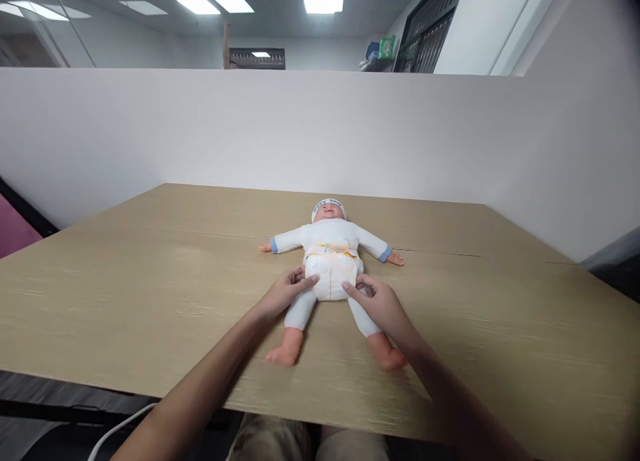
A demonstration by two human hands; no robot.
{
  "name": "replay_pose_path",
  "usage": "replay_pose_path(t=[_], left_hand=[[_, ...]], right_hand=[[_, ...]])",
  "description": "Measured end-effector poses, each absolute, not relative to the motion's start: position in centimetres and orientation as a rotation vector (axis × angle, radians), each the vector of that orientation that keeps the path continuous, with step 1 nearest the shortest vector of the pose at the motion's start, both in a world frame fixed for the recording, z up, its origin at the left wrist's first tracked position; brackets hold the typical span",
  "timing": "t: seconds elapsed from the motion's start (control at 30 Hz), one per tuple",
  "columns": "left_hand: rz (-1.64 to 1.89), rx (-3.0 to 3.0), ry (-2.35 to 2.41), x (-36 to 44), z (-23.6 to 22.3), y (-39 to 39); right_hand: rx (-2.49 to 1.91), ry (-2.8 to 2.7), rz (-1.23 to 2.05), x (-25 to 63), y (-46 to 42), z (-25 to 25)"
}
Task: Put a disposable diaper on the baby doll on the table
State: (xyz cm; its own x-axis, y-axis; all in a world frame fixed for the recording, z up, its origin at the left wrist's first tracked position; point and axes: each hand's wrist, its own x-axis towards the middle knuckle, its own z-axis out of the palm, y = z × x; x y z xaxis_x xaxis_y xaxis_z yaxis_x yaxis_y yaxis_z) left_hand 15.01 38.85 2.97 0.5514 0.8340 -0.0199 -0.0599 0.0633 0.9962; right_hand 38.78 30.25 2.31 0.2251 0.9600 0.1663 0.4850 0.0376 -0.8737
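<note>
Here I see a doll (333,233) face-up on the counter (150,301), mid-frame, its long axis running up the picture; between left hand (286,292) and right hand (377,302), equally near, sits its diaper (331,273), edges lightly pinched by nearly closed fingers.

Doll (334,238): lying face-up on our desk (150,294), head (329,213) far, feet (286,349) near.
Diaper (331,274): around its hips, over a white outfit (294,238) with blue cuffs (273,245).
Left hand (287,290): ours, touching the diaper's left side, thumb on its front.
Right hand (379,302): ours, likewise on the right; whether either hand pinches, we cannot tell.
White hat (324,204): on the doll's head, lettered.
Wall (250,128): white, beyond the desk.
</note>
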Motion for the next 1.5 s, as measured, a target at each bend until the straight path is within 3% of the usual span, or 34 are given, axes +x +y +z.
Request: replay_pose_path(t=[0.2,0.5,0.73,0.87,1.03,1.2,1.5], left_hand=[[0.784,1.335,0.696,15.0,2.6,38.9],[0.826,1.4,0.728,14.4,2.8,38.4],[1.026,1.906,1.071,13.3,5.5,40.7],[1.134,2.151,1.013,15.5,7.3,42.6],[0.919,2.519,0.739,19.2,8.5,43.9],[0.685,2.689,0.807,22.0,8.8,44.5],[0.691,2.795,0.968,25.1,8.0,44.4]], right_hand=[[-1.659,-1.464,0.353,38.1,29.6,2.6],[-1.593,-1.439,0.305,38.3,28.7,1.5],[-1.5,-1.357,0.271,40.7,30.2,2.1],[-1.488,-1.449,0.254,42.1,34.6,3.9],[-1.47,-1.735,0.341,42.7,37.6,5.9],[-1.51,-1.742,0.419,44.8,37.7,5.7],[-1.515,-1.576,0.466,47.6,37.8,4.5]])
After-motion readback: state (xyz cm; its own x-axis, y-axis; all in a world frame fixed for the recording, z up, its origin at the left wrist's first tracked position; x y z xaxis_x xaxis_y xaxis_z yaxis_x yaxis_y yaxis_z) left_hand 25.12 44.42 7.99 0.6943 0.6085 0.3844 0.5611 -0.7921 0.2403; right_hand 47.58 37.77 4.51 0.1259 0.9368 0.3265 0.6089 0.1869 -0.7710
